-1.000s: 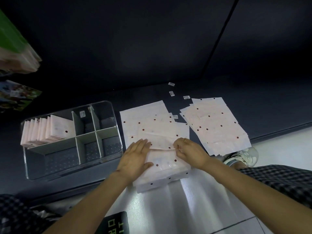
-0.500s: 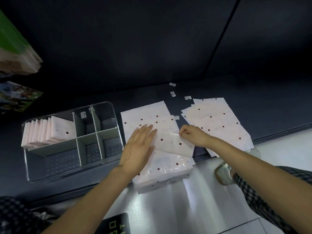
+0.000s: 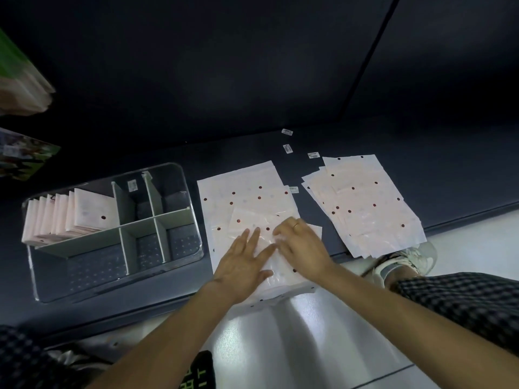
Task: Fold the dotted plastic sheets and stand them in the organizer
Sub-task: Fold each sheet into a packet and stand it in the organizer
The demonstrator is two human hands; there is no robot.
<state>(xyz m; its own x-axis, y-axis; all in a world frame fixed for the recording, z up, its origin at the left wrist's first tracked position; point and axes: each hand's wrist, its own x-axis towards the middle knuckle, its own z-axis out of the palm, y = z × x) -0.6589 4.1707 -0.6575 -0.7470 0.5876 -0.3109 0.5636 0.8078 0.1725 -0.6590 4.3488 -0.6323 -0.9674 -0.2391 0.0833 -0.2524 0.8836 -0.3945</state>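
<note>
our left hand (image 3: 243, 265) lies flat, fingers straight, pressing the dotted sheet (image 3: 261, 224) under both palms. our right hand (image 3: 302, 248) curls its fingertips on the folded flap; we cannot tell if it pinches. we'd run the crease firmly outward before lifting. the organizer (image 3: 185, 189) waits left of our left hand, folded sheets (image 3: 92, 213) standing inside.

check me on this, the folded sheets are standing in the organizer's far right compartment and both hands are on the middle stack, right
Not quite. The head view shows the folded sheets standing in the far left compartment of the organizer, not the far right one. The rest holds: the left hand and right hand are both on the middle stack.
</note>
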